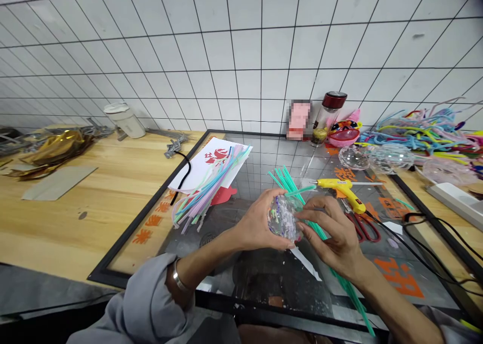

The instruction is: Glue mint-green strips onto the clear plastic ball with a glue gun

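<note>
My left hand (260, 222) is closed around a clear, faceted plastic ball (284, 218) with whitish, purple and green bits showing in it. At the ball's right side my right hand (334, 228) is closed in a pinch, fingertips touching or very near its surface. Whatever may be between those fingertips is hidden. A green pipe cleaner (302, 190) sticks out to the right at the ball's top. Behind and below the hands lies a bundle of green pipe cleaners (349, 288). A white strip (306, 264) lies just under the ball.
To the right are a yellow glue gun (345, 187) with a black cord, red-handled scissors (368, 229) and a white power strip (456, 203). Pastel pipe cleaners (211, 188) lie on white paper at left. A glass bottle (326, 117) and phone (299, 120) stand by the wall.
</note>
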{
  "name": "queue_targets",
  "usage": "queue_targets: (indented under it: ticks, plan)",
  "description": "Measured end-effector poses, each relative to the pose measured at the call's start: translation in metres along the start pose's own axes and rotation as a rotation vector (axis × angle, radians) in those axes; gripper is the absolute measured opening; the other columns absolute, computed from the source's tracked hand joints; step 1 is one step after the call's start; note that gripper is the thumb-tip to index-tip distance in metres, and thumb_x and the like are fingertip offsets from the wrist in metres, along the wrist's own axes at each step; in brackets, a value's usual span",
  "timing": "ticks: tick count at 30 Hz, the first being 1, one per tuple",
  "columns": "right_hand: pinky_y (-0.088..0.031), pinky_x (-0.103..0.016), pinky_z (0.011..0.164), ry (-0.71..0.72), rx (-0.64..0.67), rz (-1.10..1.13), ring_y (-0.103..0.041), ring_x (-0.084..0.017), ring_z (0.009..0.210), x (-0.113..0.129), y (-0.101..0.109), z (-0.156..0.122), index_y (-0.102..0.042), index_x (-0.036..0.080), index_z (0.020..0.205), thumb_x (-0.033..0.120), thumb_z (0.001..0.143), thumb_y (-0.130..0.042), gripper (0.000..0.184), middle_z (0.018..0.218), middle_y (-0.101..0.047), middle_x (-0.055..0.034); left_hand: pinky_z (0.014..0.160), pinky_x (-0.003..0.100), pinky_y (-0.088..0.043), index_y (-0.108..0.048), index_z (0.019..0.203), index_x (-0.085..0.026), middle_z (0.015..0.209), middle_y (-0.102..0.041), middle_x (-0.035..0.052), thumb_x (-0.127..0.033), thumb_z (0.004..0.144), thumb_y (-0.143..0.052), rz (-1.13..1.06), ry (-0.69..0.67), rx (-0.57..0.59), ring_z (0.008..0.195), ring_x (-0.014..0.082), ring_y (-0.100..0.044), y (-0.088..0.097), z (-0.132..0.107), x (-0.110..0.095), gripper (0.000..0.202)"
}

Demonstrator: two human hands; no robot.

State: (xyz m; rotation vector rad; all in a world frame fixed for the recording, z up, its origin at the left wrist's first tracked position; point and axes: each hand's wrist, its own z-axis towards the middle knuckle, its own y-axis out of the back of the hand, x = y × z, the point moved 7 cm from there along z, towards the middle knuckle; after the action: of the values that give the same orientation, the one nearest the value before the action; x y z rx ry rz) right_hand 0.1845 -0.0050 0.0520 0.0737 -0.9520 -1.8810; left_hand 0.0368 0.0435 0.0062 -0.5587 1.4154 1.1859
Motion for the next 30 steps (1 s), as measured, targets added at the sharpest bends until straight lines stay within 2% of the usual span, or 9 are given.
queue_targets:
  ticks: [2, 7, 11, 15, 20, 23, 26, 29, 30]
  plan:
    - [-0.046, -0.038, 0.081, -0.020, -0.003, 0.003, -0.055, -0.020, 0.097, -0.001, 0.000, 0.000, -0.060, 0.020, 0.110, 0.011, 0.091, -0.060, 0.021, 0.102, -0.055, -0.0060, 0.107, 0.047, -0.044, -0.043, 0.136, -0.022, 0.138, -0.051, 0.0125, -0.030, 0.048, -0.092, -0.016, 0.012, 0.002, 0.125, 0.0340, -0.053, 0.000, 0.000, 0.001, 0.101]
    - [-0.046, -0.038, 0.084, -0.052, 0.029, -0.053, -0.054, -0.021, 0.101, 0.000, -0.003, 0.002, -0.058, 0.018, 0.124, 0.011, 0.095, -0.054, 0.031, 0.106, -0.056, -0.0085, 0.110, 0.047, -0.041, -0.044, 0.136, -0.022, 0.138, -0.052, 0.0116, -0.028, 0.047, -0.093, 0.024, -0.004, 0.010, 0.125, 0.0331, -0.054, -0.002, 0.001, 0.001, 0.102]
    - [-0.046, -0.037, 0.082, -0.030, 0.021, -0.102, -0.055, -0.020, 0.098, 0.004, -0.002, 0.005, -0.061, 0.019, 0.115, 0.011, 0.095, -0.053, 0.023, 0.103, -0.058, -0.0076, 0.109, 0.046, -0.042, -0.044, 0.136, -0.021, 0.136, -0.053, 0.0119, -0.029, 0.046, -0.094, 0.053, -0.027, 0.007, 0.125, 0.0327, -0.053, -0.002, 0.001, 0.000, 0.103]
    - [-0.046, -0.039, 0.082, -0.048, 0.026, -0.060, -0.058, -0.021, 0.096, 0.002, -0.001, 0.005, -0.060, 0.020, 0.105, 0.013, 0.094, -0.052, 0.015, 0.100, -0.060, -0.0069, 0.109, 0.046, -0.042, -0.044, 0.135, -0.020, 0.135, -0.053, 0.0123, -0.029, 0.047, -0.093, 0.061, -0.034, 0.010, 0.125, 0.0329, -0.053, -0.003, 0.001, -0.001, 0.101]
    - [-0.048, -0.041, 0.083, -0.084, 0.031, -0.030, -0.059, -0.023, 0.098, 0.004, -0.003, 0.004, -0.061, 0.022, 0.111, 0.015, 0.095, -0.052, 0.020, 0.103, -0.061, -0.0085, 0.112, 0.049, -0.040, -0.046, 0.135, -0.023, 0.136, -0.053, 0.0111, -0.028, 0.047, -0.093, 0.070, -0.036, 0.002, 0.126, 0.0337, -0.053, -0.003, 0.000, -0.003, 0.100]
    - [-0.049, -0.039, 0.080, -0.088, 0.025, -0.015, -0.059, -0.022, 0.097, 0.001, -0.003, 0.005, -0.063, 0.022, 0.106, 0.015, 0.094, -0.052, 0.017, 0.100, -0.060, -0.0078, 0.111, 0.049, -0.041, -0.046, 0.135, -0.023, 0.136, -0.053, 0.0105, -0.026, 0.046, -0.093, 0.048, -0.007, -0.008, 0.125, 0.0339, -0.053, -0.001, 0.000, -0.002, 0.101]
    - [-0.049, -0.040, 0.082, -0.171, -0.074, -0.090, -0.061, -0.023, 0.094, -0.027, 0.013, 0.004, -0.064, 0.021, 0.100, 0.024, 0.095, -0.056, 0.010, 0.096, -0.064, -0.0078, 0.109, 0.049, -0.044, -0.044, 0.137, -0.022, 0.134, -0.056, 0.0105, -0.024, 0.048, -0.091, -0.004, 0.058, -0.040, 0.125, 0.0337, -0.054, 0.002, -0.001, 0.002, 0.101]
    - [-0.049, -0.042, 0.079, -0.439, -0.212, -0.408, -0.062, -0.026, 0.087, -0.079, 0.045, -0.006, -0.066, 0.017, 0.094, 0.039, 0.097, -0.048, 0.029, 0.090, -0.066, -0.0115, 0.106, 0.049, -0.047, -0.042, 0.139, -0.020, 0.129, -0.059, 0.0115, -0.022, 0.051, -0.089, -0.062, 0.119, -0.049, 0.122, 0.0336, -0.057, 0.003, -0.003, 0.007, 0.100]
    - [-0.049, -0.043, 0.078, -0.566, -0.182, -0.567, -0.063, -0.029, 0.090, -0.098, 0.053, -0.011, -0.068, 0.014, 0.096, 0.044, 0.096, -0.046, 0.037, 0.092, -0.066, -0.0149, 0.105, 0.050, -0.048, -0.041, 0.140, -0.019, 0.128, -0.060, 0.0117, -0.021, 0.051, -0.089, -0.076, 0.128, -0.047, 0.122, 0.0335, -0.058, 0.002, -0.003, 0.008, 0.100]
